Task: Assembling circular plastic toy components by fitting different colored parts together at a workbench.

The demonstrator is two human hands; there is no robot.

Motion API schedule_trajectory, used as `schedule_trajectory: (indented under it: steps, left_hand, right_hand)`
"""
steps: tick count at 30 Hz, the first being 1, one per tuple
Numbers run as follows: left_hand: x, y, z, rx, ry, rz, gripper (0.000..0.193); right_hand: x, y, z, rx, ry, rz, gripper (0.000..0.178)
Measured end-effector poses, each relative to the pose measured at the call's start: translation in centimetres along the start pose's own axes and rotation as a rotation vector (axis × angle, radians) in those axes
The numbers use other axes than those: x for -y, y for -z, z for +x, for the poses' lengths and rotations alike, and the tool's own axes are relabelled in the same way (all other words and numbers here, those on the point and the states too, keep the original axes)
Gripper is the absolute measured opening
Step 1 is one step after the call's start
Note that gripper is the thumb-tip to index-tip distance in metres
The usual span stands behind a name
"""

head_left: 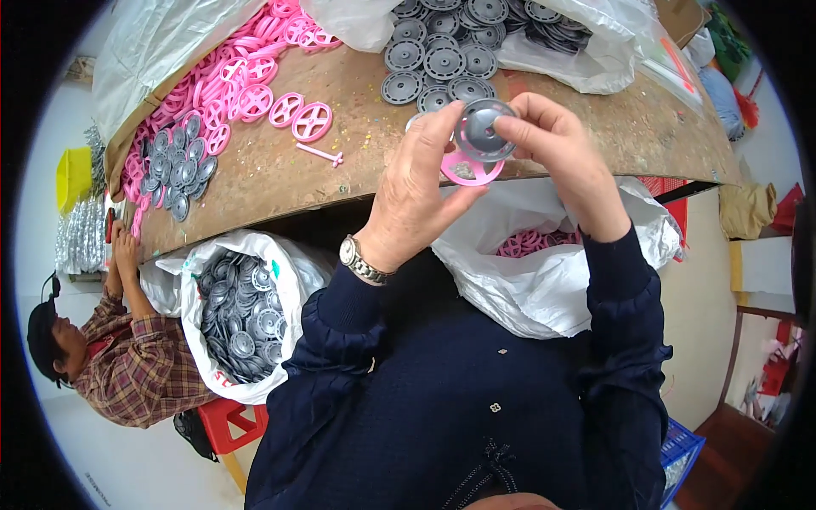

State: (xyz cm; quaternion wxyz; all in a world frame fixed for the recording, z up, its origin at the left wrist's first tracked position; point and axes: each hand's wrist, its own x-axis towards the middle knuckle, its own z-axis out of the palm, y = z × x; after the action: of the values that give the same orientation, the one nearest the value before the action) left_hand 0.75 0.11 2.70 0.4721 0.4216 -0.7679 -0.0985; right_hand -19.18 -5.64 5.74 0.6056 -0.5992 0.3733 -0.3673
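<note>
Just over the table's near edge, my left hand (pixel 406 189) grips a pink spoked wheel (pixel 481 176) with thumb and fingers. My right hand (pixel 563 146) pinches a round grey plastic wheel cover (pixel 478 143) between thumb and fingers. The cover sits in front of the pink wheel and hides its upper part; whether the two are joined I cannot tell. Grey slotted discs (pixel 444 61) lie heaped on the table beyond my hands. Two loose pink wheels (pixel 312 121) and a pink stick-like part (pixel 320 154) lie to the left.
A large heap of pink wheels (pixel 197 89) covers the table's left, with grey covers (pixel 180 163) beside it. Below the edge hang a white sack of grey covers (pixel 241 316) and one of pink wheels (pixel 535 244). A co-worker (pixel 127 357) sits at left by a red stool (pixel 228 427).
</note>
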Motion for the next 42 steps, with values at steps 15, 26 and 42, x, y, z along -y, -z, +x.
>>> schedule_trajectory:
  steps: [15, 26, 42]
  left_hand:
    - [-1.5, -0.9, -1.1, 0.057, 0.717, -0.997, 0.038]
    - [-1.7, -1.6, -1.8, -0.041, 0.583, -0.905, 0.016]
    - [-2.8, -2.5, -2.9, 0.014, 0.473, -0.572, 0.018]
  right_hand:
    - [-2.0, -1.8, -3.0, -0.165, 0.232, -0.046, 0.032]
    - [-2.1, -2.2, -4.4, -0.084, 0.193, -0.121, 0.032]
    - [-2.3, -3.1, -6.1, -0.216, 0.307, -0.397, 0.011]
